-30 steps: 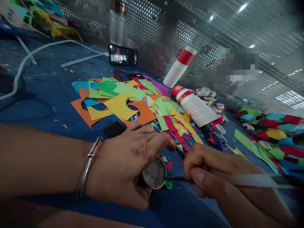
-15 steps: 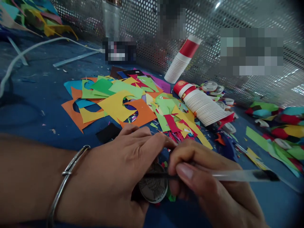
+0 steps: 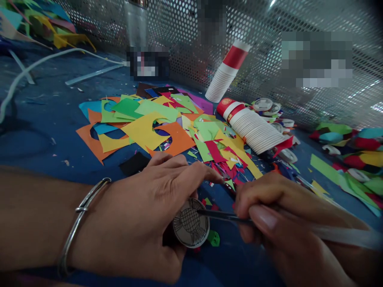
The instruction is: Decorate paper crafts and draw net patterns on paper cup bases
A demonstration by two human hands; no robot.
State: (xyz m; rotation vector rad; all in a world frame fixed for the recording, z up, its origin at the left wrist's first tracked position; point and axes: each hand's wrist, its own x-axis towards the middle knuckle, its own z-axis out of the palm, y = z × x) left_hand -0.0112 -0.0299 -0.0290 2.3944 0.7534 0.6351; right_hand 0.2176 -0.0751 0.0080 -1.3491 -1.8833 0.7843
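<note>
Near on the blue worktop (image 3: 60,145), I have the left hand (image 3: 146,211) curled around the left side of a pale round piece and the right hand (image 3: 278,219) pinching a pen (image 3: 227,215). The round piece (image 3: 190,225) shows a raised rim, a black cross-hatched circle and radiating strokes. Half a second ago the pen crossed it; now the pen sits farther right, baring the grid.

The left hand's grip (image 3: 134,215) holds a rimmed, grid-inked disc (image 3: 190,229); the right hand's grip (image 3: 285,203) holds a pen (image 3: 223,215), tip over the disc. Paper scraps (image 3: 146,131) strew the worktop (image 3: 36,123).
</note>
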